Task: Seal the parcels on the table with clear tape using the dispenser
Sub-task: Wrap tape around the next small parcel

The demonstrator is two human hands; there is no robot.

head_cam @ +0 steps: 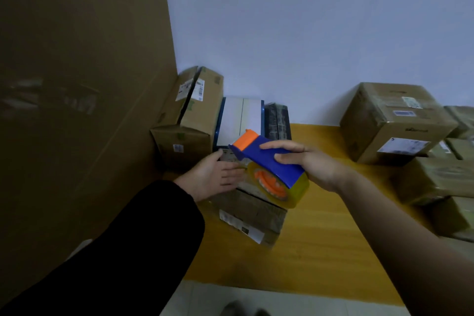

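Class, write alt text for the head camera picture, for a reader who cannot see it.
The right hand grips a blue and orange tape dispenser over a small parcel on a yellow table, while the open left hand reaches to the parcel's left edge. More cardboard boxes stand along the white wall.

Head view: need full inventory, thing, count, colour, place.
tape dispenser: 1, blue with orange, held over the centre parcel
tape roll: 1, clear, orange hub, in the tape dispenser
centre parcel: 1, brown, on the table
tall carton: 1, brown, far left
white box: 1, white and blue, behind the centre parcel
dark parcel: 1, black, right of the white box
right parcels: several, brown, stacked at the table's right
table: 1, yellow wood, under the parcels
cardboard sheet: 1, brown, upright at left
left hand: 1, black sleeve, flat on the centre parcel
right hand: 1, grips the tape dispenser
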